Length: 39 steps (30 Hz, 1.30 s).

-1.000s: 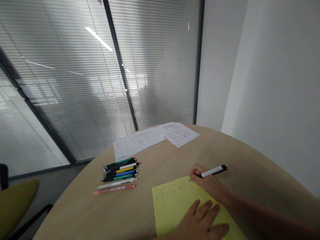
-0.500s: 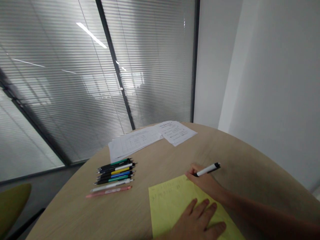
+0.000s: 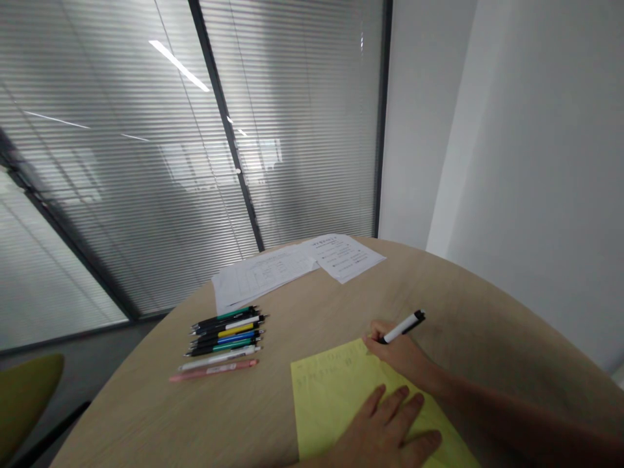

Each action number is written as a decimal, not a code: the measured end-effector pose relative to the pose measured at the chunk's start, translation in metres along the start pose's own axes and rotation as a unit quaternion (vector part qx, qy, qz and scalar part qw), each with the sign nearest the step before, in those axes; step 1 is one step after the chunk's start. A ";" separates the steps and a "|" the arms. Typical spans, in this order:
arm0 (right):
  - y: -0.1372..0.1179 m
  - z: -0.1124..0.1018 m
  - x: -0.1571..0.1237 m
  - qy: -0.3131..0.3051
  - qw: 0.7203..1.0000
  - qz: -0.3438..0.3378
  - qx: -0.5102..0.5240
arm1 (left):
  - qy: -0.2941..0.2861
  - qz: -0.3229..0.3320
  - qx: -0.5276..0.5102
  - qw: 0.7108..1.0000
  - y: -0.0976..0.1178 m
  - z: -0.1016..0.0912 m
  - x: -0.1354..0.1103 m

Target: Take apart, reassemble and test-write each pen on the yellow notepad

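Observation:
My right hand (image 3: pixel 397 351) is closed around a white pen with a black cap end (image 3: pixel 403 327), its tip at the top right corner of a yellow sheet of paper (image 3: pixel 341 396). Faint writing runs along the top of that sheet. My left hand (image 3: pixel 387 432) lies flat on the sheet's lower part, fingers stretched out and slightly apart, holding nothing.
A row of several pens (image 3: pixel 225 338) in different colours lies on the wooden round table (image 3: pixel 273 312) to the left. White printed sheets (image 3: pixel 292 266) rest at the far edge. Glass walls with blinds (image 3: pixel 146 162) stand behind. An olive chair (image 3: pixel 24 396) sits at far left.
The view shifted slightly as my head moved. The pen's back end has tilted up a little in my right hand; my left hand stays flat on the sheet.

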State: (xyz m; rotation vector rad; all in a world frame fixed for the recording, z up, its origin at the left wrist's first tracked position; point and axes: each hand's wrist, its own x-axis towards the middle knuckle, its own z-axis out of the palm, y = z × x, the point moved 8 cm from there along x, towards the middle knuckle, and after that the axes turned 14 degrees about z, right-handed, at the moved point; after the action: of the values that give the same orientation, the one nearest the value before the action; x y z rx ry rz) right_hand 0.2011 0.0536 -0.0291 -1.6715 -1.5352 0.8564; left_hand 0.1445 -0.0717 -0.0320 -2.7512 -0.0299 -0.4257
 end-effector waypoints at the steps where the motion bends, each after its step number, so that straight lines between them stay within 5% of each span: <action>1: 0.000 0.000 0.000 -0.002 1.000 0.004 -0.003 | 0.001 0.000 0.001 1.000 0.000 0.000 0.000; 26: 0.000 0.003 0.001 -0.005 1.000 -0.002 -0.020 | 0.022 -0.002 0.019 1.000 0.001 0.000 -0.001; 33: -0.002 -0.009 0.003 0.004 0.998 0.022 0.063 | 0.042 0.006 0.036 0.998 0.001 -0.003 -0.001; 37: 0.001 -0.024 0.010 0.042 0.991 0.039 0.122 | 0.057 -0.021 -0.037 0.997 0.016 0.021 0.000; 39: 0.000 -0.029 0.013 0.054 0.987 0.028 0.150 | 0.024 -0.096 -0.131 0.986 0.022 0.038 -0.004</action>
State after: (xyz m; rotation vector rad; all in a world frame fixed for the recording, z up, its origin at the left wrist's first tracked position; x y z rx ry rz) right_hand 0.2267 0.0646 -0.0141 -1.5183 -1.2237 0.9582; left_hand 0.1539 -0.0785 -0.0746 -3.0072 -0.2465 -0.5861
